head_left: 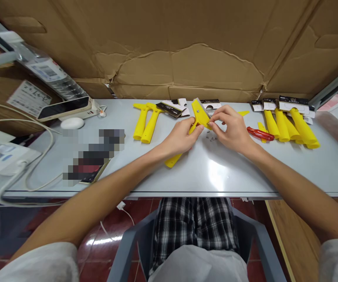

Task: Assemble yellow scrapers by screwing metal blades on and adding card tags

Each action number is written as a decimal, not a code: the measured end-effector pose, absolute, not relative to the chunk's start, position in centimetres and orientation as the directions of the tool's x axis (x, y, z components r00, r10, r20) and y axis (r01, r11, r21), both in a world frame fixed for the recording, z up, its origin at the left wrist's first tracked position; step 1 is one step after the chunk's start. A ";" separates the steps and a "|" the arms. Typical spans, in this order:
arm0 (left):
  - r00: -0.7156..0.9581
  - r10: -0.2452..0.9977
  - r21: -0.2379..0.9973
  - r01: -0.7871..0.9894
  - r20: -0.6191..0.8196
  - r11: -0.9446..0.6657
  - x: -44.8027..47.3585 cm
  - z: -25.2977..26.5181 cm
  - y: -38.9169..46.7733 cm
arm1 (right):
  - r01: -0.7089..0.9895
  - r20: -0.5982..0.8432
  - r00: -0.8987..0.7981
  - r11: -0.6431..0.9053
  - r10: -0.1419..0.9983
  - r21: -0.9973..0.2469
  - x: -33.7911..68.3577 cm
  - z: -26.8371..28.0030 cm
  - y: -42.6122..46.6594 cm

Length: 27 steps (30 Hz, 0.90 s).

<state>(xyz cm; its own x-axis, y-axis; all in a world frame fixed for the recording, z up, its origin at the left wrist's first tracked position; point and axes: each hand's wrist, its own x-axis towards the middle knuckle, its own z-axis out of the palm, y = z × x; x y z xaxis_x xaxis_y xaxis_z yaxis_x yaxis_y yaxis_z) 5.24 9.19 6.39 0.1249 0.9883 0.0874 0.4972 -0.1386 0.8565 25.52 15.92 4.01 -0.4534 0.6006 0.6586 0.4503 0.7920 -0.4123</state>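
Head view: looks down on a pale tabletop (245,176), backed by cardboard (186,68).
Yellow scraper (200,116): held above the middle of the tabletop, between both hands; tilted, head up and away, handle slanting down toward the near edge; metal blade along the right side of the head, round fastener on its face.
Left hand (180,135): wrapped around the handle just below the head, thumb on top; firmly closed on the scraper.
Right hand (230,129): narrow, thumb and index finger drawn together at the lower right corner of the head; cannot tell whether pinching the edge or a small part there.
Loose screws (212,139): lying just below the head, near the right fingertips; too small to count.
Red tool (259,134): lying right of the right hand, across a yellow piece.
Paired scrapers (143,123): lying left of the left hand, side by side, near black-and-white cards (173,109).
Carded scrapers (298,125): bunched at right, cards at the far end.
Far left: white rounded device (72,123), pale cable (51,137), clear bottle (47,68); pixelated item (94,154) nearer the left forearm, unreadable.
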 end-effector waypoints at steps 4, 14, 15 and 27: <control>0.128 0.990 0.863 0.491 0.061 -0.116 5.2 6.4 9.2 | 0.457 0.631 -0.458 0.774 0.627 -0.437 25.5 3.9 15.9; 0.131 0.988 0.850 0.509 0.082 -0.138 5.4 6.3 8.9 | 0.400 0.524 -0.379 0.645 0.763 -0.651 24.9 4.4 15.1; 0.133 0.988 0.850 0.508 0.082 -0.139 5.4 6.3 8.9 | 0.357 0.464 -0.359 0.579 0.810 -0.733 24.8 4.4 15.1; -0.007 0.999 0.951 0.306 0.054 -0.050 3.5 8.0 10.5 | 0.030 0.231 -0.343 0.257 0.911 -0.966 27.1 5.9 17.7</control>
<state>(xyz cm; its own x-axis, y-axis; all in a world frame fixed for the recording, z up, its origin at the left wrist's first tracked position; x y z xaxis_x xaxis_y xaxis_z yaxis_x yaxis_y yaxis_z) 3.53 10.54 7.98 -0.0066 0.9985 0.0542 0.3064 -0.0496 0.9506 27.07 17.71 5.85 -0.3425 0.9106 0.2312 0.0298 0.2565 -0.9661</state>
